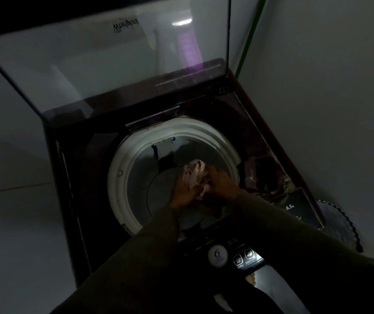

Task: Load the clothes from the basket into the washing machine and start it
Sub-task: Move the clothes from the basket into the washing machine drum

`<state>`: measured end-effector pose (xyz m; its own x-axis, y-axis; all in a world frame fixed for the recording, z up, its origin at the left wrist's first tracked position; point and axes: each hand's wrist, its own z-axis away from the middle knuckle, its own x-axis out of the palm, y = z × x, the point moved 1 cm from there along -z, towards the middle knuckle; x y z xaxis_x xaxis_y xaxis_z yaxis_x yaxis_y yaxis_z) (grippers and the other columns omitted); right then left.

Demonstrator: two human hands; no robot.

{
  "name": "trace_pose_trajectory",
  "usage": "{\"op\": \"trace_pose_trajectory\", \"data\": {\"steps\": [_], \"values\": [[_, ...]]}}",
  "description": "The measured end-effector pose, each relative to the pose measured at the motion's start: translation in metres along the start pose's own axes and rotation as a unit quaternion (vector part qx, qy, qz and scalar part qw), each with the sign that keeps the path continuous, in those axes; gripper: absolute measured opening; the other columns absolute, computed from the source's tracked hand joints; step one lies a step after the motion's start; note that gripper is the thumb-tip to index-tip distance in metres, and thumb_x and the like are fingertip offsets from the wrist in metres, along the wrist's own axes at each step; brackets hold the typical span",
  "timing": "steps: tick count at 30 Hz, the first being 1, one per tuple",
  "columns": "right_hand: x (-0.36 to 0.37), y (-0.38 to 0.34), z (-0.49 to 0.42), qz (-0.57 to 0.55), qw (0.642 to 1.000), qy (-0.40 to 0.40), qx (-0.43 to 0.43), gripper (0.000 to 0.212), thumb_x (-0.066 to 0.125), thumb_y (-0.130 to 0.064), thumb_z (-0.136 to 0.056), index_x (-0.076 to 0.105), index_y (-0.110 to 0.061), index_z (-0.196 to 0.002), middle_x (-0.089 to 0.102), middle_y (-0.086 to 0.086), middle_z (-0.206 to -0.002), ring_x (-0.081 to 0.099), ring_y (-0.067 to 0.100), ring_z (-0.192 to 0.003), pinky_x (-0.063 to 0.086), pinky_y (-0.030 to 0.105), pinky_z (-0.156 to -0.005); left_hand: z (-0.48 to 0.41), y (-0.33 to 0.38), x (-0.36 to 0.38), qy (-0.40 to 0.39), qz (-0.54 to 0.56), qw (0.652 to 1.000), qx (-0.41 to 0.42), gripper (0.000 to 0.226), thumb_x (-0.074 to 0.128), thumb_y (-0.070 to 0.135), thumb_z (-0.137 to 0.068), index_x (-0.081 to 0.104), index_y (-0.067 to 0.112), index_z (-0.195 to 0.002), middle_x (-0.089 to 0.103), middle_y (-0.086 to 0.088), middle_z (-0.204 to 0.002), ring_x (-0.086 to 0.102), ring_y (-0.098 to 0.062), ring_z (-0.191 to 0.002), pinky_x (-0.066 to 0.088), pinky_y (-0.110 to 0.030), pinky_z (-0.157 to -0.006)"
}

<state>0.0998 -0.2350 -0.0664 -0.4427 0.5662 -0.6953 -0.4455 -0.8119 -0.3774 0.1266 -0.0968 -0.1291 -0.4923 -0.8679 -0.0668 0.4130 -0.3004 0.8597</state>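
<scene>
One top-loading washing machine [68, 168] stands with its glass lid [104, 57] raised upright. Two hands meet over the drum [118, 175] opening: the left hand [184, 193] and the right hand [223, 184] are both closed around one pale pink bunched garment [194, 172], held just above the drum (the light is dim, so its inside is hard to read). On the control panel [272, 277], one round knob [217, 256] sits beside two buttons [243, 258].
</scene>
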Motion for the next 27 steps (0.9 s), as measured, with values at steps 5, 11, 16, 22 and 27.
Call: {"op": "trace_pose_trajectory", "data": {"steps": [5, 11, 16, 22, 27], "values": [[0.003, 0.004, -0.006, 0.042, 0.999, -0.025, -0.009, 0.065, 0.054, -0.023, -0.099, 0.023, -0.003, -0.152, 0.029, 0.019, -0.156, 0.033, 0.033, -0.142, 0.019, 0.028, -0.109, -0.004, -0.016, 0.000, -0.003, -0.018, 0.999, -0.040, 0.071, 0.080, 0.029, -0.073, 0.055, 0.006, -0.135, 0.062, -0.013, -0.131, 0.059, -0.027, -0.123, 0.045, -0.040, -0.107], [0.012, 0.011, -0.006, 0.046, 0.998, -0.031, 0.003, 0.049, 0.039, -0.014, -0.105, 0.025, 0.000, -0.150, 0.026, 0.021, -0.157, 0.026, 0.030, -0.145, 0.012, 0.023, -0.108, 0.004, -0.014, -0.001, -0.008, -0.108, 0.993, -0.049, 0.035, 0.057, 0.002, -0.095, 0.052, -0.006, -0.129, 0.060, -0.014, -0.120, 0.056, -0.024, -0.116, 0.041, -0.015, -0.088], [0.008, 0.008, -0.005, 0.065, 0.998, -0.009, -0.020, 0.054, 0.047, -0.015, -0.102, 0.027, 0.005, -0.148, 0.029, 0.029, -0.152, 0.030, 0.039, -0.141, 0.019, 0.035, -0.113, 0.011, -0.010, -0.006, -0.013, -0.191, 0.981, -0.002, 0.054, 0.063, 0.012, -0.095, 0.041, -0.001, -0.143, 0.047, -0.020, -0.145, 0.045, -0.032, -0.134, 0.033, -0.021, -0.106], [-0.005, 0.003, 0.009, 0.106, 0.990, 0.041, -0.083, 0.049, 0.052, -0.019, -0.094, 0.042, -0.007, -0.141, 0.033, 0.021, -0.143, 0.036, 0.042, -0.133, 0.042, 0.049, -0.104, 0.019, 0.004, -0.010, 0.010, -0.365, 0.920, 0.140, 0.080, 0.040, 0.052, -0.089, 0.037, -0.004, -0.146, 0.037, -0.027, -0.150, 0.033, -0.041, -0.142, 0.028, -0.045, -0.116], [-0.024, 0.005, 0.045, 0.165, 0.954, 0.213, -0.133, 0.051, 0.046, -0.031, -0.099, 0.040, -0.011, -0.145, 0.028, 0.017, -0.156, 0.009, 0.034, -0.150, 0.032, 0.050, -0.114, 0.031, 0.046, 0.002, 0.080, -0.460, 0.849, 0.247, 0.065, 0.056, 0.025, -0.086, 0.041, 0.007, -0.147, 0.041, -0.016, -0.152, 0.033, -0.035, -0.144, 0.036, -0.058, -0.109]]}}
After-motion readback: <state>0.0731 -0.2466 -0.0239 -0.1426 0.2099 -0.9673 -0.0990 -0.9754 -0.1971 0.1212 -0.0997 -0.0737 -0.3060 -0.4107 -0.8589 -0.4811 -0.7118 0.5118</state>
